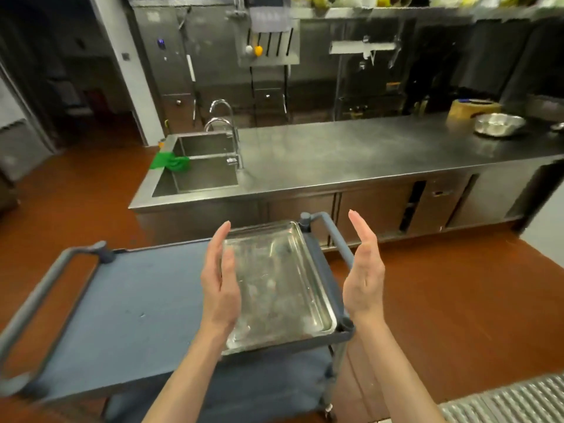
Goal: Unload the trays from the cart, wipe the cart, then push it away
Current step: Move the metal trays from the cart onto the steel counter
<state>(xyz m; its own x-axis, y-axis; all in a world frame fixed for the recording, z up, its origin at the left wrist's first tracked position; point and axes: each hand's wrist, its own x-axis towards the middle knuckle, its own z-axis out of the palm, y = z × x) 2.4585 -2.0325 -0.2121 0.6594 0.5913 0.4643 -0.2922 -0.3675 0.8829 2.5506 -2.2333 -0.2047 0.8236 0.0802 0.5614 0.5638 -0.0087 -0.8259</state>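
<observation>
A shiny steel tray (276, 285) lies on the right end of the grey-blue cart (131, 312). My left hand (220, 285) hovers over the tray's left edge with straight fingers, palm facing right. My right hand (363, 273) is held upright to the right of the tray, past the cart's right handle (337, 236), fingers straight, palm facing left. Neither hand holds anything. The cart's left handle (39, 303) juts out at the left, and a lower shelf (244, 389) shows beneath the top.
Beyond the cart a long steel counter (366, 154) holds a double sink (198, 175) with taps at its left end. A green cloth (169, 161) hangs on the sink rim. A steel bowl (499, 124) sits far right. Red floor surrounds the cart; a ribbed metal surface (506, 401) lies bottom right.
</observation>
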